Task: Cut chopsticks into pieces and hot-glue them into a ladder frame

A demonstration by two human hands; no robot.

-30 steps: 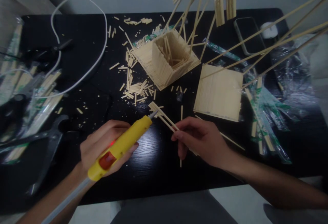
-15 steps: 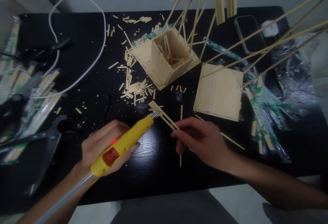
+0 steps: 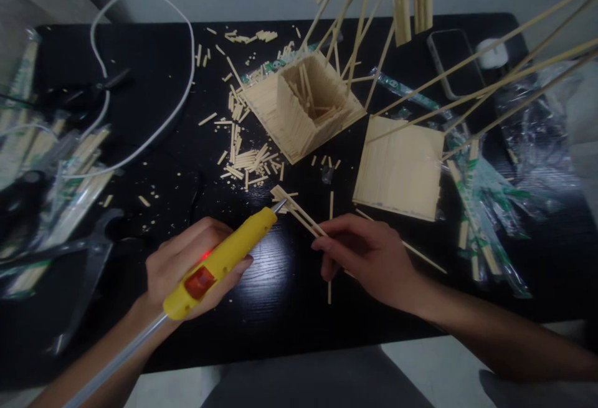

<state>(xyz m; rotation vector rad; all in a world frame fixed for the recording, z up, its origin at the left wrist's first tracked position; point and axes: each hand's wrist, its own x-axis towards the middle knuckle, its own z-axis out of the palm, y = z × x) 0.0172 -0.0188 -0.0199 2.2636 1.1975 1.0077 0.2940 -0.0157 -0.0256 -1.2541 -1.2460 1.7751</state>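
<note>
My left hand [image 3: 187,268] is wrapped round a yellow glue gun [image 3: 219,261] with a red switch; a clear glue stick pokes out of its back. The gun's metal tip touches the far end of a small glued piece of thin wooden sticks [image 3: 299,212]. My right hand [image 3: 369,258] pinches the near end of that stick piece just above the black table [image 3: 280,302]. Behind them stands an open square box built of sticks [image 3: 303,106], and to its right lies a flat square panel of sticks [image 3: 399,168].
Cut stick bits [image 3: 245,159] litter the table's middle. A white cable [image 3: 140,71] loops at the back left, near pliers and wrapped chopsticks [image 3: 70,171]. A phone [image 3: 451,62] and plastic wrappers [image 3: 486,208] lie at the right. Long sticks of a frame [image 3: 490,78] hang overhead.
The glue gun shifted slightly forward then back a little, its tip staying at the stick piece. My right hand has barely moved.
</note>
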